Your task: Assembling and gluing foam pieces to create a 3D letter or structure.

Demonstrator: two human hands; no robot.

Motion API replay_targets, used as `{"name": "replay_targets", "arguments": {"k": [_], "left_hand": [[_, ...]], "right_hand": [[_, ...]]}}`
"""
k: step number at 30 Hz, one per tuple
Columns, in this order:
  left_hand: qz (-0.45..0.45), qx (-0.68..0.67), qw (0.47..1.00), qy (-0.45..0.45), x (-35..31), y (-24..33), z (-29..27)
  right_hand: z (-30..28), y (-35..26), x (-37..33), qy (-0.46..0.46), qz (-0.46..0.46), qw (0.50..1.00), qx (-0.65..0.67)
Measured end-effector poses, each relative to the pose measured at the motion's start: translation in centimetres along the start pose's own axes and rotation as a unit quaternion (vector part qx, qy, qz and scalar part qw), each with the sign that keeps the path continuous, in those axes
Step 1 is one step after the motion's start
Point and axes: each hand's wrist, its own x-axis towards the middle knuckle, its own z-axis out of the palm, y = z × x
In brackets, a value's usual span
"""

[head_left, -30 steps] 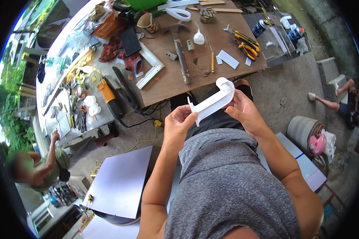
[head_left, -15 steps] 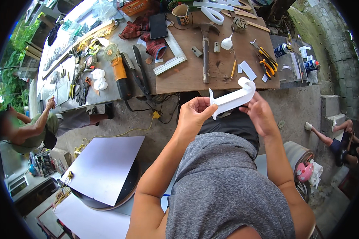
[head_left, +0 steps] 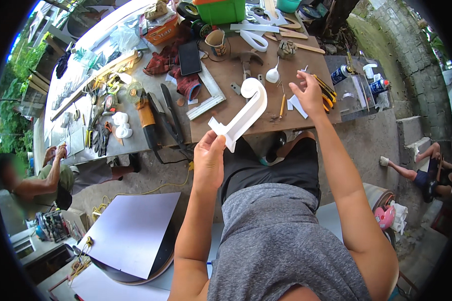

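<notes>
Your left hand pinches the squared foot of the white hook-shaped foam cut-out, holding it up over the near edge of the brown wooden worktop. Your right hand is open and holds nothing — fingers spread just above the small white offcut near the right edge. It looks like an inspecting step; the next move likely calls for a clean grip with that free hand — steady the piece meanwhile.

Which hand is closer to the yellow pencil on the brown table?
Right. The right hand hovers just beside the yellow pencil; the left hand is off the table, holding the white curled piece.
</notes>
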Motion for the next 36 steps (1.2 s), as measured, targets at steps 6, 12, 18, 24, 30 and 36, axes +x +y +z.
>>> {"name": "replay_targets", "arguments": {"k": [6, 12, 18, 24, 30, 36], "left_hand": [[0.03, 0.015, 0.998, 0.054, 0.7, 0.6, 0.0], [0.03, 0.047, 0.996, 0.073, 1.4, 1.1, 1.1], [0.032, 0.035, 0.995, 0.091, 1.9, 1.2, 1.4], [0.013, 0.031, 0.994, 0.1, 2.3, 1.7, 1.3], [0.012, 0.024, 0.994, 0.103, 2.6, 1.4, 1.2], [0.019, -0.005, 0.996, 0.081, 2.9, 1.1, 0.7]], "right_hand": [[3.0, 0.6, 1.4, -0.022, -0.011, 0.996, -0.089], [4.7, 1.8, 2.3, -0.038, 0.002, 0.995, -0.087], [6.1, 3.3, 3.4, -0.032, -0.015, 0.994, -0.106], [6.7, 3.1, 3.8, -0.049, -0.003, 0.997, -0.06], [7.1, 3.4, 3.9, -0.051, -0.001, 0.998, -0.029], [7.1, 3.2, 4.0, -0.054, 0.008, 0.999, -0.007]]}}
